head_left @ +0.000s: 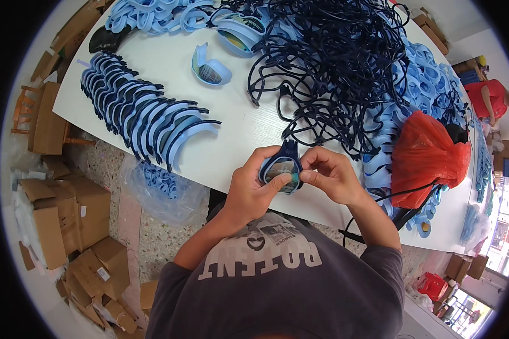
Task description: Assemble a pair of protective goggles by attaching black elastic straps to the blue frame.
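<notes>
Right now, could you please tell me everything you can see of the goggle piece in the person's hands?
The goggle piece is a dark blue frame, plastic or rubber by its look, around a shiny lens, with a tab pointing up. It is held above the near edge of the white table. The left hand grips its left side; the right hand pinches its right edge.

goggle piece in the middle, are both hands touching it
Touching: the head view shows the left hand and right hand both gripping the dark blue goggle piece.

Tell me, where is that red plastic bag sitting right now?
In the head view, the red plastic bag lies on the white table's right side, among light blue goggle frames, right of the tangled dark straps.
</notes>
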{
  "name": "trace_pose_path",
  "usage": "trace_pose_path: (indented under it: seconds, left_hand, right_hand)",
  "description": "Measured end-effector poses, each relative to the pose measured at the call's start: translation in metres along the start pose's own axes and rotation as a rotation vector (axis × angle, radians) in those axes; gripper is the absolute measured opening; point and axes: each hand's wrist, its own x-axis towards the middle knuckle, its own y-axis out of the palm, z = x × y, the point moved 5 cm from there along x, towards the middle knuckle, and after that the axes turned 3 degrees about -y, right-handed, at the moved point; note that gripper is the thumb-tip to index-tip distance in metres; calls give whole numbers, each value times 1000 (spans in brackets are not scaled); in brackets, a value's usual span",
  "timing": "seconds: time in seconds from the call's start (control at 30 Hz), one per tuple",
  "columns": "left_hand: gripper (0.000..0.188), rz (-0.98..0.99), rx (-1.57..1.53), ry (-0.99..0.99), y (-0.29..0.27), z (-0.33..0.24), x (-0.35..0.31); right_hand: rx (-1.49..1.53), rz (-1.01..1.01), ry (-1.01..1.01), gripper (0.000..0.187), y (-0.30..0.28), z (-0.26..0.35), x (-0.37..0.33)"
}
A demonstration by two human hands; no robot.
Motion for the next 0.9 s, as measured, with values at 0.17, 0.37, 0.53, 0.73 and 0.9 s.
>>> trace_pose_path:
  seconds: [0.17,0.37,0.53,0.73,0.9]
  left_hand:
    - [44,85,-125,-16,4,-5,0]
    - [45,143,-187,-42,3,-5,1]
    - [45,95,-160,-22,3,-3,1]
    - [42,-3,28,31,2,-2,-1]
    - [41,-13,87,60,4,-6,-1]
  right_hand:
    - [268,37,83,19,-1,-8,-5]
    - [323,62,118,19,0,-7,-4]
    - [277,-16,104,18,1,-4,-7]
    - [103,-19,95,15,0,-3,-7]
    - [64,4,71,16,-1,-4,-8]
